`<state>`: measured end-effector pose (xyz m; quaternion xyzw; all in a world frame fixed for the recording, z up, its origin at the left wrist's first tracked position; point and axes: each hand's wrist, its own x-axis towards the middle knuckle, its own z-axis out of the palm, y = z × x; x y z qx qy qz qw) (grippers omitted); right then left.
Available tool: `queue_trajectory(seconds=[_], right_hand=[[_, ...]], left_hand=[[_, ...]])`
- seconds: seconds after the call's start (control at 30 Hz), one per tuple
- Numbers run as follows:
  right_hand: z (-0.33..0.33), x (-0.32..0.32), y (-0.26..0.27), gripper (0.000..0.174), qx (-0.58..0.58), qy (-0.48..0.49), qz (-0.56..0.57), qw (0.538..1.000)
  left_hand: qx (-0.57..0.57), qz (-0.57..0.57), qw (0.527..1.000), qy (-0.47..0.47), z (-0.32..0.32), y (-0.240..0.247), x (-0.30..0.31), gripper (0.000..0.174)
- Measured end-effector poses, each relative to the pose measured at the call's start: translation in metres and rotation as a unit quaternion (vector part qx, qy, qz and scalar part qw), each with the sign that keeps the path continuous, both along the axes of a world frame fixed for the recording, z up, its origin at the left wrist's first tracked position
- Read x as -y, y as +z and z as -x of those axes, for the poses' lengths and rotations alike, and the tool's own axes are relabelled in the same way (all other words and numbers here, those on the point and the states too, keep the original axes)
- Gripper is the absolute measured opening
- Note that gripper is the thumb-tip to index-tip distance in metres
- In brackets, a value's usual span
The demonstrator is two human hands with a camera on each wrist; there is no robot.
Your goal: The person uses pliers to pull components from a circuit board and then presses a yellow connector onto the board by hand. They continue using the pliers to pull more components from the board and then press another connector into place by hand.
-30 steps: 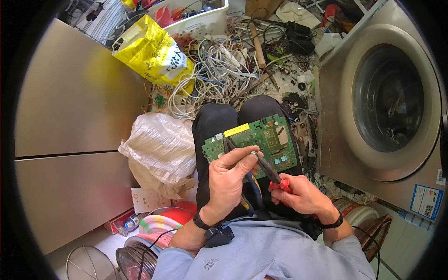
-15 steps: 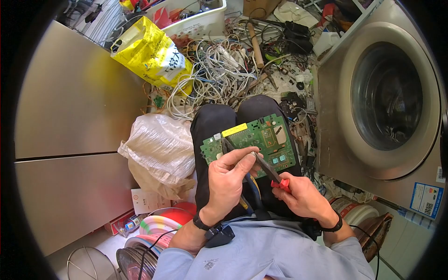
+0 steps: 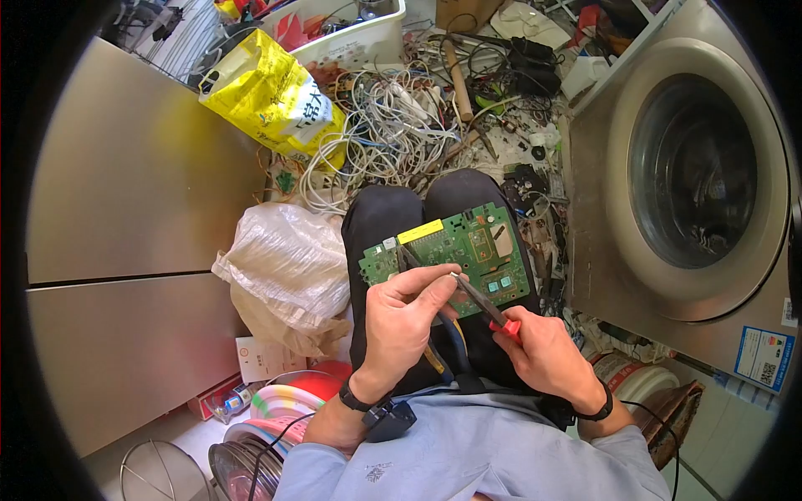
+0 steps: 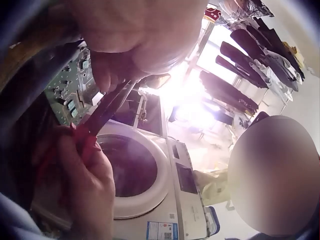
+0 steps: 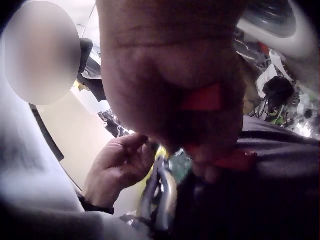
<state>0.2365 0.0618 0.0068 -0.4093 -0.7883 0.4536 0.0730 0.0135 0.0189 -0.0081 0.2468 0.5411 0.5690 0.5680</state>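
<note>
In the head view my left hand (image 3: 394, 326) pinches a small light-coloured piece (image 3: 455, 276) between thumb and forefinger; its kind is too small to tell. My right hand (image 3: 547, 355) grips the red-handled pliers (image 3: 479, 297), whose dark jaws reach up to that piece at the left fingertips. Beneath the hands, a green circuit board (image 3: 476, 242) with a yellow strip lies tilted across the dark-trousered thighs. A second pair of pliers with blue and yellow handles (image 3: 456, 338) rests on the lap, its nose over the board, partly hidden by the left hand.
A tangle of white cables (image 3: 380, 125) and loose scrap cover the floor ahead. At the left stand a yellow bag (image 3: 280, 100), a whitish sack (image 3: 284, 259) and a metallic cabinet (image 3: 134, 209). A washing machine (image 3: 610, 250) stands close on the right.
The right hand has shifted slightly right and down, and its pliers have turned, with their red handles showing less. The left hand has moved slightly left, still pinching the small piece.
</note>
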Motion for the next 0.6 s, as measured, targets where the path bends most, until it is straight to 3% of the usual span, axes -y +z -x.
queue_trajectory(seconds=[0.2,0.27,0.6], right_hand=[[-0.001,0.0,0.0,0.022,-0.005,0.01,-0.018,1.0],[0.0,0.0,-0.003,0.023,-0.016,0.001,-0.07,0.997],[-0.001,-0.005,0.0,0.018,0.012,-0.006,-0.001,1.0]], left_hand=[[0.002,0.001,1.0,0.01,0.002,0.001,0.0,0.021],[-0.002,-0.007,1.0,0.002,0.005,-0.002,0.001,0.019],[-0.039,-0.001,0.998,-0.047,0.022,0.004,-0.003,0.023]])
